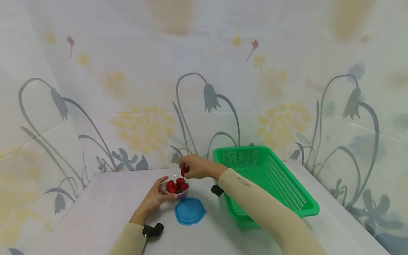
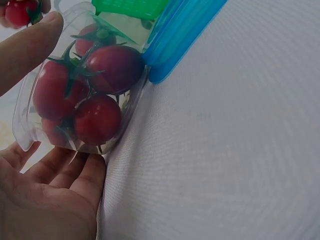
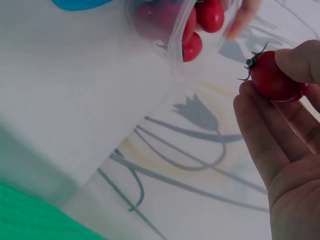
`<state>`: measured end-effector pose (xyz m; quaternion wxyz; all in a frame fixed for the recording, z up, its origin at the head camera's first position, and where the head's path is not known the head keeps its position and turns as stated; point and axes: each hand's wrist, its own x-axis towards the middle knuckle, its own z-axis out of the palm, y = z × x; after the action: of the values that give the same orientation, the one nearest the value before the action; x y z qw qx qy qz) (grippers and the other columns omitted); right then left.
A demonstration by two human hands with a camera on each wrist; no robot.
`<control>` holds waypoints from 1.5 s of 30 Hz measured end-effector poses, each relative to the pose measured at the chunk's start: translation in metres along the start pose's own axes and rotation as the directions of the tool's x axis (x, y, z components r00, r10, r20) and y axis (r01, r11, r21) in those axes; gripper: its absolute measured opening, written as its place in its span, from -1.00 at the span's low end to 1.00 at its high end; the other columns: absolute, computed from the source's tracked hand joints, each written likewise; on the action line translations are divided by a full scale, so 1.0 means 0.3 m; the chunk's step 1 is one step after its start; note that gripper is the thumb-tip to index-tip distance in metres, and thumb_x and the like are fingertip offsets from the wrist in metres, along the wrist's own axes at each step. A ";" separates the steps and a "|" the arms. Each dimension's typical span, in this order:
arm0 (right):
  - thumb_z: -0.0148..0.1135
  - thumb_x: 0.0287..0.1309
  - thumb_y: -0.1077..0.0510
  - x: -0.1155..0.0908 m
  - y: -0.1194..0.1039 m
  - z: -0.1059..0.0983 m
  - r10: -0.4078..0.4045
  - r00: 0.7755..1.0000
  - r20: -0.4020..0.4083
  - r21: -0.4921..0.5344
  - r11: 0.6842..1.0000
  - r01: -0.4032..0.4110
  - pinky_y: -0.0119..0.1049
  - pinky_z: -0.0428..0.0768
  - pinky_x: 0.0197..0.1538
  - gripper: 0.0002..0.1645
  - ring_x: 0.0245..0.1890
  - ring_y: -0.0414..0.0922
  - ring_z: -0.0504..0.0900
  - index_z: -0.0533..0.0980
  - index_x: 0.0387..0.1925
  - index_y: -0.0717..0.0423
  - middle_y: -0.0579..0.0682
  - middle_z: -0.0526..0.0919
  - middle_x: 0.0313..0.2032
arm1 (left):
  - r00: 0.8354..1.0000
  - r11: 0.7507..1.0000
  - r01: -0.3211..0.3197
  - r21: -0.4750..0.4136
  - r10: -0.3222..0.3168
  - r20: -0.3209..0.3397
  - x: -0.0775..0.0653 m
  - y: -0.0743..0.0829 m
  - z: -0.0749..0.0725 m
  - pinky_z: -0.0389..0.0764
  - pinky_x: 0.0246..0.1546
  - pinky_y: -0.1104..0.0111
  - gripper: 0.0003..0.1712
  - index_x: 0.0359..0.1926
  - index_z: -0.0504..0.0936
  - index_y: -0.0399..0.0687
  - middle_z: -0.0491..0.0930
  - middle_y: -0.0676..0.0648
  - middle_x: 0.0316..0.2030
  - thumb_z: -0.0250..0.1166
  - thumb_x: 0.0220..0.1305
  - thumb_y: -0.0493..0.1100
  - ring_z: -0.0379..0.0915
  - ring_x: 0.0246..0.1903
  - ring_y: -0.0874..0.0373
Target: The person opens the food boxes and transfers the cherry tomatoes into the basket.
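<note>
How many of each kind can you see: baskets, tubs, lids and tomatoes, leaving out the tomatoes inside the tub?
Green basket: 1
Clear tub: 1
Blue lid: 1
Tomato, held in the right hand: 1
Total: 4

"What sort of place are we seeing?"

"It's looking like a screened-off table corner: flower-print sheeting [image 1: 191, 53] is closing in the white table [image 1: 105, 202] at the back and both sides."

"Is anything hinting at a kitchen?"

"A clear tub [image 3: 176, 45] of tomatoes [image 2: 97, 120], a blue lid [image 1: 190, 211] and a green basket [image 1: 287, 180] are suggesting food handling, but the sheeting is leaving home or studio uncertain."
</note>
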<state>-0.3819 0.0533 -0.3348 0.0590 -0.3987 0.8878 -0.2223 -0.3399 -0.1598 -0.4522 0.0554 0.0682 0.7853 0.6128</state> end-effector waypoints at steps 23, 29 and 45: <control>0.21 0.15 0.24 -0.301 0.190 -0.148 0.051 0.980 -0.193 0.015 0.999 -0.049 -0.31 0.57 -0.20 -0.83 -0.27 -0.20 0.56 0.42 -0.23 0.00 -0.15 0.53 -0.28 | 1.000 1.000 -0.001 0.025 0.001 -0.006 0.004 -0.017 0.020 0.17 0.25 -0.14 0.08 0.43 0.12 -0.01 0.09 -0.32 0.40 0.53 -0.06 -0.09 0.00 0.35 -0.35; 0.16 0.12 0.31 -0.343 0.260 -0.143 0.043 0.984 -0.175 0.004 0.999 -0.043 -0.27 0.55 -0.19 -0.82 -0.30 -0.19 0.56 0.41 -0.24 0.08 -0.11 0.52 -0.29 | 1.000 1.000 -0.003 0.031 0.003 -0.001 0.008 -0.021 0.012 0.16 0.25 -0.15 0.10 0.44 0.10 -0.01 0.07 -0.32 0.41 0.53 -0.06 -0.07 -0.02 0.35 -0.35; 0.20 0.16 0.32 -0.354 0.364 -0.101 0.118 0.993 -0.003 -0.100 0.988 -0.117 -0.23 0.53 -0.22 -0.84 -0.27 -0.15 0.53 0.47 -0.21 0.11 -0.04 0.54 -0.26 | 1.000 1.000 -0.010 0.004 0.010 -0.005 0.011 -0.019 0.002 0.20 0.24 -0.12 0.09 0.44 0.09 -0.01 0.07 -0.32 0.40 0.53 -0.05 -0.10 0.00 0.35 -0.34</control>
<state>-0.3931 0.2053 -0.3637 0.0532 -0.3485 0.9197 -0.1730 -0.3432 -0.1602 -0.4579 0.0503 0.0705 0.7864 0.6117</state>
